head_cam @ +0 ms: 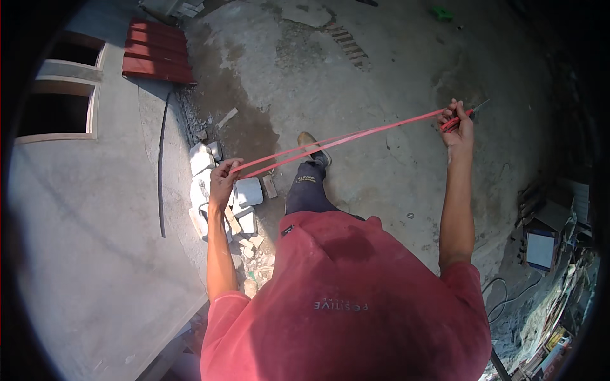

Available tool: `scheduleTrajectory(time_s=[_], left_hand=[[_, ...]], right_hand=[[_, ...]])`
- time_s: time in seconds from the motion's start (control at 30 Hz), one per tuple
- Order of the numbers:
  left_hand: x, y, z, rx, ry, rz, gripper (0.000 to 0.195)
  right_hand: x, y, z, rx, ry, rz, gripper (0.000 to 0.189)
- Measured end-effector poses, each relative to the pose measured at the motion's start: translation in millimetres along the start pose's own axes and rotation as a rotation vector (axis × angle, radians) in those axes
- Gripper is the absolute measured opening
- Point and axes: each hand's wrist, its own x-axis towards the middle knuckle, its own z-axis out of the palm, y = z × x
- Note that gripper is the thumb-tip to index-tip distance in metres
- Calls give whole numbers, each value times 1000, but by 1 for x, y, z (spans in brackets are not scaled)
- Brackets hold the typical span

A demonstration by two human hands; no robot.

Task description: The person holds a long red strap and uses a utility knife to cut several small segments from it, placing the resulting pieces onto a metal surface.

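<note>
A long red plastic strap or ribbon, doubled, is stretched between my two hands across the front of my body. My left hand pinches its looped end between thumb and fingers. On the other side, my right hand is raised higher and grips the far end. The same hand also holds a red-handled tool with a thin pointed metal end that sticks out beyond the fingers; it looks like scissors, but its exact kind cannot be told.
White blocks and rubble lie by the wall on the left, under a red corrugated awning. A green object lies on the concrete floor. Boxes and a white panel stand at the right, near a loose cable.
</note>
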Motion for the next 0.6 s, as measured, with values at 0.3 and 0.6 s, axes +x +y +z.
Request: scheduleTrajectory(time_s=[0.3, 0.6], left_hand=[[118, 55, -13, 532, 18, 118, 33], [218, 12, 77, 352, -408, -54, 61]], right_hand=[[122, 18, 107, 91, -167, 125, 23], [144, 158, 312, -26, -379, 475, 20]])
